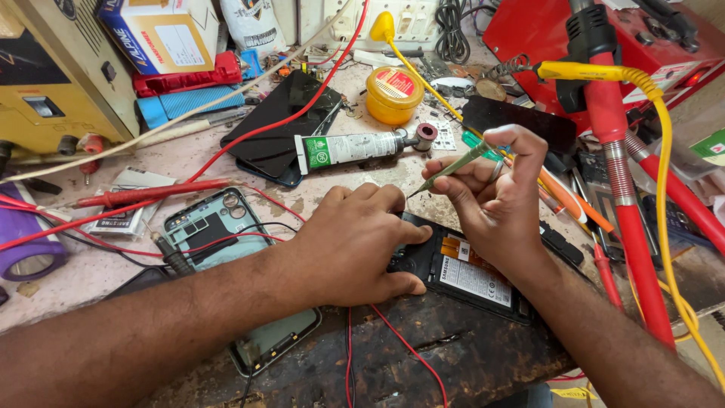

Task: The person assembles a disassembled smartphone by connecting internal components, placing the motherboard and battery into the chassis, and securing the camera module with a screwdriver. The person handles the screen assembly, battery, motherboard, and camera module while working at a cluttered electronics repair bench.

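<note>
Workbench: we see a worn bench (423, 355), dark and scarred along the near edge, paler further back.
Back cover: a pale green phone shell (226, 249) lies inner side up at our left forearm, with red and black leads (377, 332) trailing across it and over the near edge.
Left hand: our left hand (355, 245) lies palm down, fingers curled, pressing on the near end of the opened phone (468, 276); it grips nothing.
Opened phone: it lies flat between our two hands, back removed, its battery with a white label showing.
Right hand: our right hand (495, 181) is closed around thin tweezers (453, 168), pinched between thumb and fingers, tips slanting down to the left, just above the phone's upper end.
Glue tube: a white tube (351, 147) with a green band lies beyond the left hand, beside a dark screen panel (283, 117).
Tin: a round yellow tin (394, 92) stands further back.
Far right: a red holder (615, 143) with a yellow cable (664, 151) rises beside our right hand.
</note>
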